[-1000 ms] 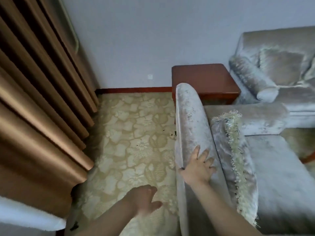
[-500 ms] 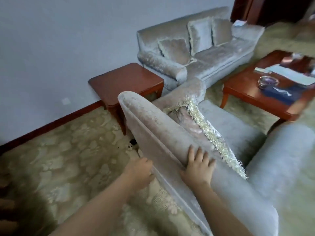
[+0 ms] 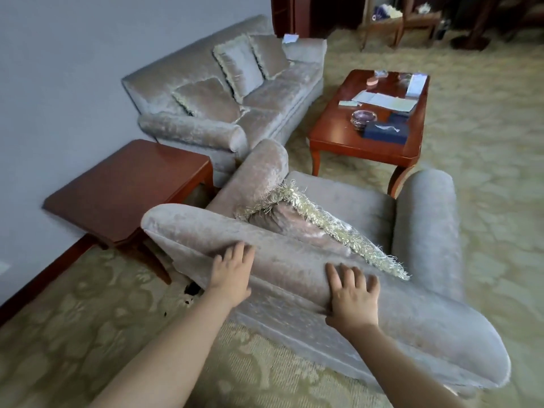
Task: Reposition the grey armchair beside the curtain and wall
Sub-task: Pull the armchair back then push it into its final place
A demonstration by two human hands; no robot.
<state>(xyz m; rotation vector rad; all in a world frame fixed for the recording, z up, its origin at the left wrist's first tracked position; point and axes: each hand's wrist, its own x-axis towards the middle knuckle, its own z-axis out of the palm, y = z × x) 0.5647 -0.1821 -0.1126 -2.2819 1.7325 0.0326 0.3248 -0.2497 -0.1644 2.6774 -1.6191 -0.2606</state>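
The grey armchair (image 3: 338, 201) fills centre frame, directly ahead of the hands. Its backrest top runs from centre-left to lower right. The left hand (image 3: 232, 272) is nearer the upper-left wall (image 3: 59, 69). The right hand (image 3: 351, 293) is beside it. Both lie flat on the backrest, fingers extended, gripping nothing.

Two hands, the left hand (image 3: 231, 275) and the right hand (image 3: 351, 295), lay on one armchair (image 3: 347, 201); beyond them stood one sofa (image 3: 273, 92), one side table (image 3: 126, 187), one coffee table (image 3: 338, 134) and four cushions (image 3: 206, 98).
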